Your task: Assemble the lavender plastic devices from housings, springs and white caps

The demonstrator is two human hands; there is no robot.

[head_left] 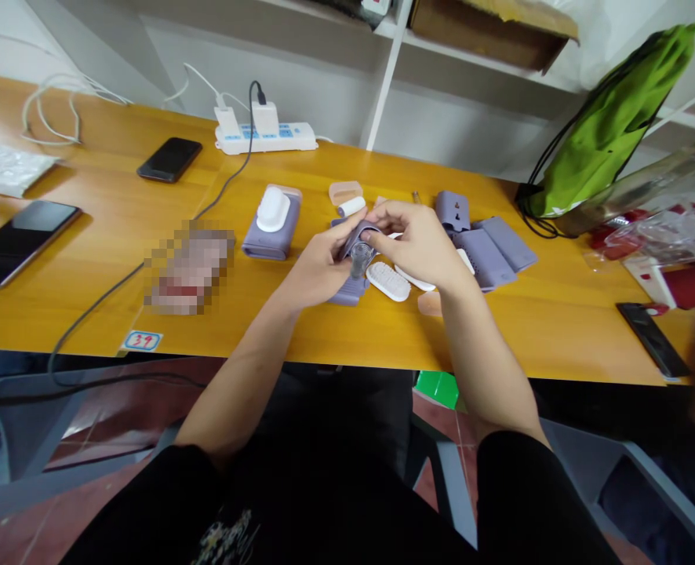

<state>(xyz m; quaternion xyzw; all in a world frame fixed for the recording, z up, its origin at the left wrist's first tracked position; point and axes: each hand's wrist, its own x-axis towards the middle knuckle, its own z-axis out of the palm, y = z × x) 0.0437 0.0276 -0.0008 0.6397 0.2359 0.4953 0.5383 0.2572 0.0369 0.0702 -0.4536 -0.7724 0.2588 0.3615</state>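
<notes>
My left hand (317,271) and my right hand (411,238) meet over the table, fingers closed round a bent grey-purple piece (356,232). A clear rounded part (361,257) shows at its lower end; I cannot tell how the two are joined. Just below my right hand lies a white oval piece with a textured face (388,281). More grey-purple flat pieces (507,242) rest to the right, beside a purple block with dark slots (452,212). Beyond my hands are a peach-coloured holder (346,191) and a white cylinder (352,206).
Left of my hands stands a purple case (267,239) topped by a white oval part (273,209). A dark cable (230,182) runs from the power strip (294,138) across the table. Phones (169,160) lie about. A green bag (612,125) leans at the right.
</notes>
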